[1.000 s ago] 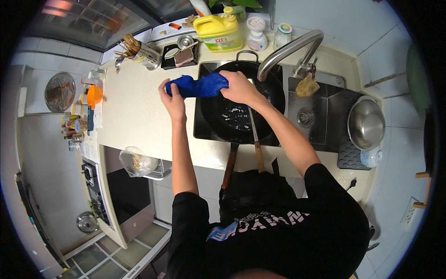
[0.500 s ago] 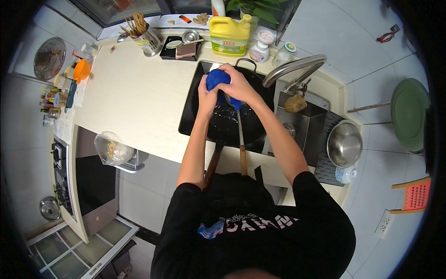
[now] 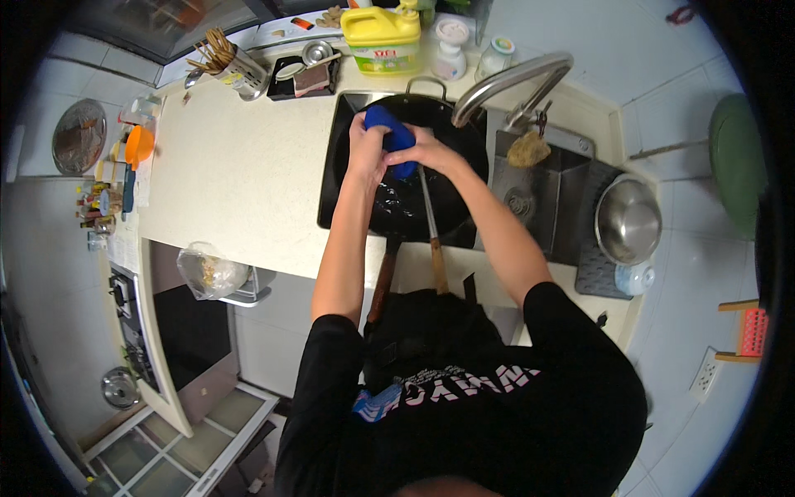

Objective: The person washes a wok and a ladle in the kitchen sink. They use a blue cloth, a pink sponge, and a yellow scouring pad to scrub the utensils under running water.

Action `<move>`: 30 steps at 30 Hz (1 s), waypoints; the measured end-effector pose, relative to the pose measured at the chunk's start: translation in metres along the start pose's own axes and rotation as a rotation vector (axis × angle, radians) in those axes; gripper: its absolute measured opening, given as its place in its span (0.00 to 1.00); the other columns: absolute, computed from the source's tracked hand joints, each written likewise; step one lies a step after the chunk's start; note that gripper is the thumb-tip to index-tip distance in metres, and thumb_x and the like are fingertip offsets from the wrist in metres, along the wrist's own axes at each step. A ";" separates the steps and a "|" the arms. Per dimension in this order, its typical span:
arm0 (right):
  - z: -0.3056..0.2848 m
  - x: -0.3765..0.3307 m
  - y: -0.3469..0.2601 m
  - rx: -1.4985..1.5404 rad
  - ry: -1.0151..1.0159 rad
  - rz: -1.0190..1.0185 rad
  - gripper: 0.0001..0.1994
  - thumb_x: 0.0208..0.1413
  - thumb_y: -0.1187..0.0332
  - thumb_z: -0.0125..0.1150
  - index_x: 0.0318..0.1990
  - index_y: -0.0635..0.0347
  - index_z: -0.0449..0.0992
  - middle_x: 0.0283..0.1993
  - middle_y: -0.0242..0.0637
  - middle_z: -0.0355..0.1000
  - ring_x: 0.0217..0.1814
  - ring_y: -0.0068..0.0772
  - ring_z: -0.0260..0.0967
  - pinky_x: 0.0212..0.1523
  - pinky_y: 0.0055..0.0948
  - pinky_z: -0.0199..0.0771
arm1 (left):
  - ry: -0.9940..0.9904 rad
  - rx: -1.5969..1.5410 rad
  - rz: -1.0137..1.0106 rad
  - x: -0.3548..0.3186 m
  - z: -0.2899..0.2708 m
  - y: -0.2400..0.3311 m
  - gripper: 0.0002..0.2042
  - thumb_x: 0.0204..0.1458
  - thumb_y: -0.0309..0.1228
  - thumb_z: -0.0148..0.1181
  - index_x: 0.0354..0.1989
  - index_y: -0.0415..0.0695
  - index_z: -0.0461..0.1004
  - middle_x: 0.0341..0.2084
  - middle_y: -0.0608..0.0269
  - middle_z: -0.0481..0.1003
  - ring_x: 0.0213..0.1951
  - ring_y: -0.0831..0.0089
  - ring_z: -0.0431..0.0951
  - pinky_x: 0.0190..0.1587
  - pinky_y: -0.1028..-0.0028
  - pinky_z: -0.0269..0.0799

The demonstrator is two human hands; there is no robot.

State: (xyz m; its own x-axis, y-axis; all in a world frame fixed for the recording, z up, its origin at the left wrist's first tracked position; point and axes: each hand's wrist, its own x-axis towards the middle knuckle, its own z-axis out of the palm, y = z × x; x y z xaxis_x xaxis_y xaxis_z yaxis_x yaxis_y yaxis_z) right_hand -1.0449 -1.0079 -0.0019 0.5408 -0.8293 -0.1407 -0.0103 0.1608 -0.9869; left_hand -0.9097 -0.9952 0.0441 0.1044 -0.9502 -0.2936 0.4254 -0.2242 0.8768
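Two bare hands fill the middle of my feed, and both have hold of the same thing: a blue cloth [image 3: 386,123], bunched up and held over the black wok [image 3: 457,195]. I've got the left hand [image 3: 363,154] closed around the cloth's left side, fingers wrapped and pinching it. The right hand [image 3: 427,152] grips from the other side, and the two meet at the lower part of the bundle, the cloth squeezed between them. Whether the blue fabric touches the wok, I can't tell from this angle. Below the hands I see wet glints on the dark inside of the wok, which sits at the left part of the sink [image 3: 566,189], its wooden handle pointing toward the person. A long utensil [image 3: 437,258] lies over the near rim, wooden grip outward; its far end is hidden from me by the hands and cloth. Just right, the steel faucet [image 3: 520,76] arches toward the wok, with a tan scrubber [image 3: 528,151] hanging beside it. Behind the wok stands a yellow jug [image 3: 381,35], and over on the far right a steel bowl [image 3: 628,219] leans on its side.
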 end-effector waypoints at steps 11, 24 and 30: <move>-0.021 -0.013 0.024 1.050 -0.145 0.577 0.09 0.47 0.72 0.57 0.22 0.52 0.62 0.17 0.23 0.59 0.16 0.16 0.58 0.16 0.20 0.58 | -0.401 1.098 0.560 0.015 -0.054 -0.005 0.52 0.24 0.25 0.73 0.66 0.50 0.51 0.60 0.47 0.54 0.64 0.49 0.53 0.61 0.57 0.55; -0.008 -0.033 -0.004 -1.185 -0.181 0.091 0.10 0.35 0.70 0.61 0.28 0.64 0.76 0.28 0.47 0.75 0.33 0.46 0.75 0.32 0.39 0.75 | -0.652 1.683 0.244 0.007 -0.018 -0.054 0.30 0.35 0.27 0.63 0.53 0.48 0.65 0.37 0.42 0.74 0.41 0.43 0.74 0.45 0.54 0.71; -0.017 -0.040 0.001 -1.470 -0.210 -0.201 0.10 0.35 0.70 0.59 0.29 0.62 0.78 0.29 0.44 0.76 0.32 0.46 0.75 0.35 0.39 0.76 | -0.863 1.111 0.077 0.021 -0.034 -0.065 0.30 0.30 0.24 0.63 0.48 0.37 0.65 0.39 0.49 0.74 0.46 0.56 0.74 0.49 0.70 0.67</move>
State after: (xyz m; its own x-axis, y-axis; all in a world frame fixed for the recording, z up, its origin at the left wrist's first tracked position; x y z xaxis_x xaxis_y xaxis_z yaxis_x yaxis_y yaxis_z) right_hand -1.0811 -0.9835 0.0010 0.7423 -0.6611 -0.1093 -0.6678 -0.7165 -0.2014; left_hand -0.9044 -0.9928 -0.0324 -0.6543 -0.7085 -0.2644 -0.5196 0.1671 0.8379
